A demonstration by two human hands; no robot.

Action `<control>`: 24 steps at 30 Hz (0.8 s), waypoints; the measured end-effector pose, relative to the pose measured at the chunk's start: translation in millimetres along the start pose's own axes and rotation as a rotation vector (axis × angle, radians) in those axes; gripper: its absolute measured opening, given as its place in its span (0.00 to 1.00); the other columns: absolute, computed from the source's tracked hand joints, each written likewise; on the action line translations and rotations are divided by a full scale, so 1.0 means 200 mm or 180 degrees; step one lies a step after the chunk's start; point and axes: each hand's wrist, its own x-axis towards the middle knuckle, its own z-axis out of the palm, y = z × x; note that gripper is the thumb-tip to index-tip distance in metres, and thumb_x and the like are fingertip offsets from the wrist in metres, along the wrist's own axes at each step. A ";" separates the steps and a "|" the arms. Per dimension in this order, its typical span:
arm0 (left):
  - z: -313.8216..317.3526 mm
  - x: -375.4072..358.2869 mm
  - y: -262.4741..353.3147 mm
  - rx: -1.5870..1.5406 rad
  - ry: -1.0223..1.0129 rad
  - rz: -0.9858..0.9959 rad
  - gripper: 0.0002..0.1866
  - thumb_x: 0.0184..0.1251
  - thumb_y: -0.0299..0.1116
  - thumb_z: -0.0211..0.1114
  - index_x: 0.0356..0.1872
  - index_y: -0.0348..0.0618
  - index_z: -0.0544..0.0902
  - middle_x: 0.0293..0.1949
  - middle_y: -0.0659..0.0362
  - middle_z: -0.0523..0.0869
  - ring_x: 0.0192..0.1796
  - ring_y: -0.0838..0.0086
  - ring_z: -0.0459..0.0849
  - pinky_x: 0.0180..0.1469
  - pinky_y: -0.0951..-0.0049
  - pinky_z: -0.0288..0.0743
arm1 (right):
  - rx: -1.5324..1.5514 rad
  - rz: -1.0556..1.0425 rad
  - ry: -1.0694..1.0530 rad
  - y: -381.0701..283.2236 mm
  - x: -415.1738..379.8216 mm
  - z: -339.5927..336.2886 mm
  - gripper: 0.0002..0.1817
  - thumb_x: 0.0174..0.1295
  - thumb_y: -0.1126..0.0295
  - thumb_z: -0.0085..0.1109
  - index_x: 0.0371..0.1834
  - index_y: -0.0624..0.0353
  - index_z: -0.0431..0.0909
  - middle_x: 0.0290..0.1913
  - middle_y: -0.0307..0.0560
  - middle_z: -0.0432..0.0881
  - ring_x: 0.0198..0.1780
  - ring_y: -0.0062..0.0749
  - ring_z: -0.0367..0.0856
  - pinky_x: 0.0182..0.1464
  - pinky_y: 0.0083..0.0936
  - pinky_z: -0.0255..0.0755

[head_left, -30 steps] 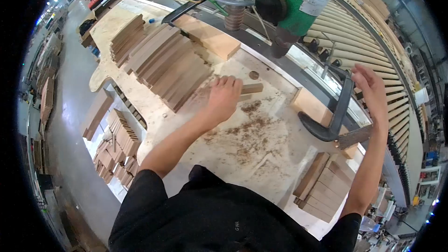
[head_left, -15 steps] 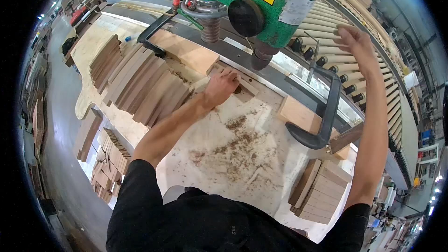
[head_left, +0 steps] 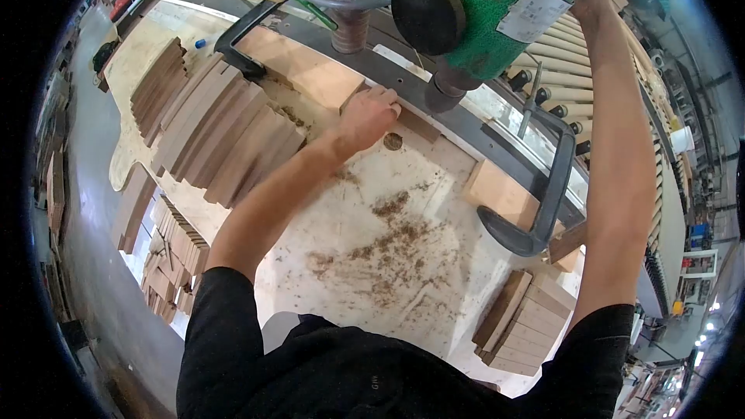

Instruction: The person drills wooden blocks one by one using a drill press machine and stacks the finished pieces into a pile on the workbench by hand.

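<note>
My left hand (head_left: 370, 115) is closed on the left end of a wooden strip (head_left: 415, 122), which lies along the metal fence between two light wood blocks (head_left: 310, 70). Over the strip's back edge hangs the chuck (head_left: 450, 89) of a green drill press (head_left: 497, 0). At the upper right, my right hand (head_left: 594, 1) is raised to the side of the machine; its fingers are hidden, so what it touches does not show. A round hole (head_left: 393, 141) with shavings in it is beside the strip.
Curved wooden pieces (head_left: 209, 120) are stacked at left, more blocks (head_left: 528, 324) at lower right. Black clamps (head_left: 549, 202) hold at both sides of the fence. Sawdust (head_left: 396, 240) covers the board's middle. Rollers (head_left: 563, 54) lie behind the machine.
The strip and my left hand have moved up against the fence, uncovering the hole. My right hand has risen from above the rollers to the machine's side. The view has shifted slightly.
</note>
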 end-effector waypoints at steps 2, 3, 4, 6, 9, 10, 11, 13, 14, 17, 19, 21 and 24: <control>0.01 -0.01 0.00 0.0113 -0.0115 -0.0133 0.07 0.55 0.26 0.64 0.35 0.41 0.79 0.41 0.56 0.77 0.48 0.60 0.80 0.48 0.63 0.79 | 0.0159 -0.0061 0.0036 0.01 0.02 0.05 0.23 0.76 0.59 0.47 0.64 0.64 0.73 0.63 0.53 0.77 0.62 0.45 0.77 0.63 0.45 0.74; 0.01 0.00 0.00 0.0186 -0.0194 -0.0213 0.09 0.56 0.25 0.64 0.39 0.41 0.79 0.43 0.56 0.77 0.49 0.60 0.81 0.48 0.64 0.79 | 0.0237 -0.0101 0.0043 0.01 0.02 0.07 0.22 0.76 0.59 0.48 0.64 0.64 0.73 0.63 0.53 0.77 0.61 0.44 0.77 0.63 0.45 0.74; 0.01 0.00 0.00 0.0254 -0.0279 -0.0294 0.12 0.56 0.25 0.64 0.43 0.42 0.80 0.44 0.56 0.77 0.49 0.60 0.81 0.48 0.64 0.79 | 0.0299 -0.0123 0.0053 0.01 0.02 0.10 0.22 0.75 0.59 0.48 0.63 0.64 0.73 0.62 0.52 0.77 0.61 0.44 0.77 0.62 0.45 0.74; -0.02 0.00 0.05 0.0142 -0.0150 -0.0625 0.19 0.58 0.25 0.66 0.52 0.43 0.78 0.50 0.56 0.78 0.52 0.60 0.80 0.49 0.66 0.79 | 0.0408 -0.0180 0.0083 0.01 0.03 0.14 0.21 0.75 0.60 0.49 0.63 0.63 0.73 0.62 0.52 0.78 0.60 0.44 0.78 0.61 0.45 0.75; -0.03 0.00 0.07 0.0368 -0.0355 -0.0617 0.27 0.60 0.27 0.68 0.62 0.45 0.75 0.57 0.56 0.77 0.57 0.61 0.78 0.52 0.67 0.78 | 0.0576 -0.0255 0.0116 0.01 0.02 0.17 0.20 0.74 0.62 0.51 0.62 0.62 0.74 0.60 0.51 0.79 0.58 0.43 0.78 0.59 0.44 0.76; -0.03 0.01 0.06 0.0509 -0.0479 -0.0550 0.29 0.60 0.28 0.68 0.65 0.46 0.74 0.60 0.56 0.76 0.59 0.61 0.77 0.54 0.67 0.78 | 0.0633 -0.0272 0.0138 0.01 0.02 0.18 0.20 0.73 0.62 0.51 0.62 0.61 0.74 0.60 0.51 0.79 0.58 0.43 0.78 0.59 0.44 0.76; -0.03 0.00 0.06 0.0455 -0.0400 -0.0528 0.29 0.60 0.28 0.69 0.64 0.45 0.74 0.60 0.57 0.76 0.60 0.62 0.76 0.55 0.66 0.77 | 0.0673 -0.0300 0.0130 0.00 0.01 0.18 0.19 0.73 0.63 0.52 0.62 0.61 0.75 0.59 0.51 0.79 0.57 0.42 0.79 0.58 0.44 0.77; -0.05 0.01 0.05 0.0326 -0.0224 -0.0516 0.28 0.58 0.29 0.70 0.63 0.44 0.76 0.61 0.59 0.77 0.61 0.62 0.74 0.58 0.64 0.75 | 0.0742 -0.0392 0.0100 -0.01 -0.02 0.16 0.19 0.72 0.64 0.53 0.61 0.60 0.75 0.58 0.50 0.80 0.56 0.42 0.79 0.57 0.44 0.77; -0.06 0.02 0.05 0.0324 -0.0237 -0.0493 0.28 0.58 0.29 0.70 0.62 0.44 0.76 0.61 0.59 0.77 0.62 0.62 0.74 0.60 0.63 0.74 | 0.0760 -0.0467 0.0044 -0.02 -0.04 0.13 0.18 0.72 0.64 0.53 0.61 0.60 0.75 0.58 0.50 0.80 0.56 0.42 0.79 0.56 0.44 0.77; -0.10 0.02 0.06 0.0354 -0.0219 -0.0440 0.27 0.58 0.30 0.70 0.61 0.43 0.78 0.60 0.59 0.79 0.64 0.61 0.72 0.63 0.61 0.72 | 0.0829 -0.0844 -0.0168 -0.06 -0.11 -0.03 0.17 0.71 0.66 0.55 0.60 0.59 0.76 0.57 0.49 0.81 0.54 0.41 0.80 0.55 0.44 0.78; -0.08 0.02 0.04 0.0420 -0.0116 -0.0319 0.26 0.57 0.30 0.70 0.60 0.42 0.79 0.60 0.58 0.80 0.65 0.60 0.73 0.65 0.61 0.71 | 0.1007 -0.1028 -0.0396 -0.09 -0.15 -0.19 0.17 0.70 0.66 0.56 0.59 0.58 0.77 0.56 0.49 0.82 0.53 0.41 0.80 0.53 0.44 0.79; -0.03 0.02 0.01 0.0333 -0.0093 -0.0336 0.27 0.57 0.29 0.70 0.60 0.41 0.78 0.61 0.57 0.80 0.67 0.58 0.74 0.67 0.60 0.70 | 0.1454 0.0134 -0.0200 -0.23 -0.19 -0.32 0.22 0.78 0.61 0.42 0.62 0.71 0.70 0.62 0.60 0.75 0.69 0.57 0.72 0.72 0.57 0.67; 0.01 0.00 0.01 0.0242 -0.0041 -0.0341 0.26 0.58 0.29 0.68 0.60 0.40 0.78 0.61 0.54 0.80 0.67 0.56 0.75 0.68 0.59 0.69 | 0.1663 0.0537 -0.0422 -0.03 -0.24 -0.66 0.11 0.74 0.71 0.51 0.44 0.72 0.74 0.52 0.67 0.80 0.63 0.61 0.78 0.64 0.60 0.76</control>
